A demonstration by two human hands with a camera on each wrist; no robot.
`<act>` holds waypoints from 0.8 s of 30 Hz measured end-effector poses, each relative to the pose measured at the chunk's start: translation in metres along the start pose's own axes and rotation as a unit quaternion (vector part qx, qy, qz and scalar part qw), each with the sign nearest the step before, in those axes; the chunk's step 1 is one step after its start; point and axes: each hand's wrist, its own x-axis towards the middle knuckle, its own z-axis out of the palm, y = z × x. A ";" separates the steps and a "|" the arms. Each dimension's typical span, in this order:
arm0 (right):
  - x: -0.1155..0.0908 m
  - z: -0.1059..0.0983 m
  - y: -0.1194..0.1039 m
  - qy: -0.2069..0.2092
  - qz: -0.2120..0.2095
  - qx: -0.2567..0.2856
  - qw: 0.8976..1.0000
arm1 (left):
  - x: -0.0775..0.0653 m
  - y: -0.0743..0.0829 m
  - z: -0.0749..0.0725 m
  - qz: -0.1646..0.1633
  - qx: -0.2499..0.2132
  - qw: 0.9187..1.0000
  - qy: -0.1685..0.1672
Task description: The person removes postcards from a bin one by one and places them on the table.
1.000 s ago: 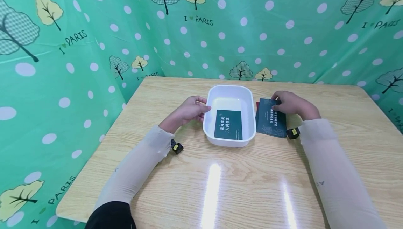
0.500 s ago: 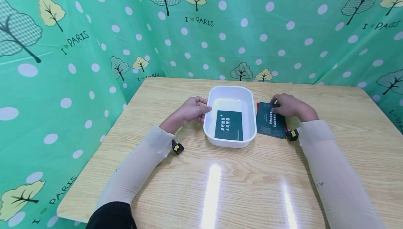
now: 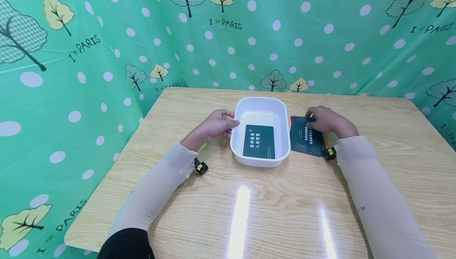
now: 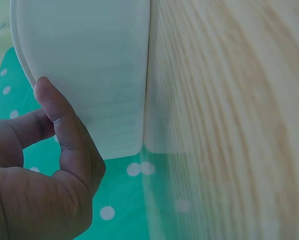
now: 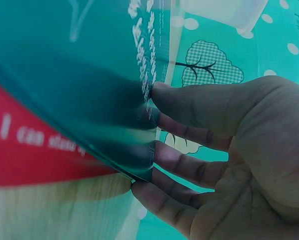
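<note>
A white plastic tub (image 3: pixel 261 162) stands on the table, and a dark green booklet (image 3: pixel 259 142) with white lettering lies inside it. My left hand (image 3: pixel 215 125) holds the tub's left wall, thumb at the rim in the left wrist view. Right of the tub, a thin dark teal booklet (image 3: pixel 304 138) overlaps a red one (image 5: pixel 37 145), whose edge shows beneath. My right hand (image 3: pixel 328 120) pinches the teal booklet at its far right edge, thumb on top and fingers along the edge. In the right wrist view the teal booklet (image 5: pixel 64 60) bends upward, away from the red one.
The wooden table (image 3: pixel 285 207) reflects light strips near its front. A green curtain (image 3: pixel 306 53) with trees and dots hangs behind and to the left. Small black cameras (image 3: pixel 201 167) sit on both wrists.
My right hand has shifted slightly nearer with the teal booklet's far edge, and more red shows along its right side. The left hand keeps its hold on the tub.
</note>
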 end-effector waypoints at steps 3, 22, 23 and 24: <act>0.001 0.001 0.001 0.005 0.003 -0.004 1.000 | 0.000 -0.001 0.000 0.002 -0.003 1.000 -0.001; -0.007 -0.008 -0.001 -0.012 -0.015 -0.003 1.000 | -0.001 0.000 0.000 0.001 -0.002 1.000 0.001; -0.008 -0.010 -0.003 -0.008 -0.016 -0.006 1.000 | -0.001 0.000 0.000 0.001 -0.001 1.000 0.001; -0.009 -0.011 -0.004 -0.003 -0.017 -0.010 1.000 | 0.000 0.000 0.000 0.001 -0.001 1.000 0.001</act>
